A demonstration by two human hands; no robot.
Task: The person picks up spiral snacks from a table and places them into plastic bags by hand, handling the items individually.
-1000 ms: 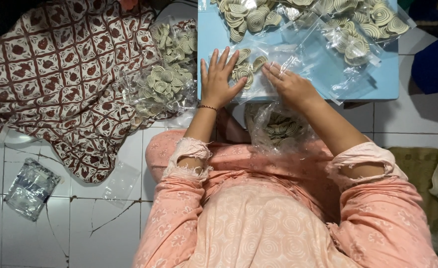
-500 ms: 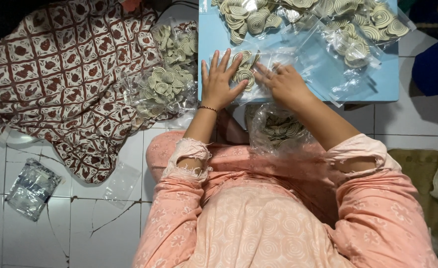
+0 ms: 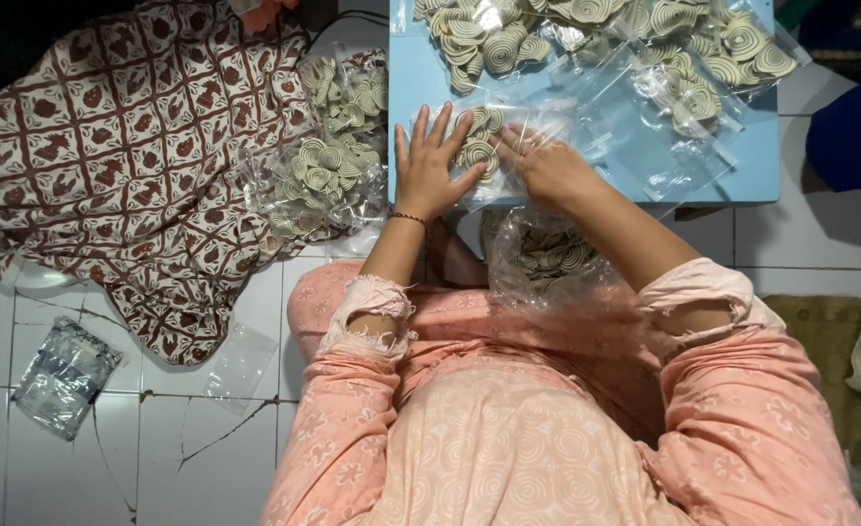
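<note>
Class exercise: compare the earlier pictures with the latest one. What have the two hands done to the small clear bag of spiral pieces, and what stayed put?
The right hand slid leftward over the small clear bag, closing toward the left hand. The left hand stayed flat, fingers spread, pressing the bag on the blue table. The other bags and the patterned cloth did not move.

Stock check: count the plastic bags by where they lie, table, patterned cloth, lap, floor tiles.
Blue table: 3 bags, one under both hands
Patterned cloth: 2 bags
Lap: 1 bag
Floor tiles: 2 bags
Total: 8, though overlapping bags blur the table count.
</note>
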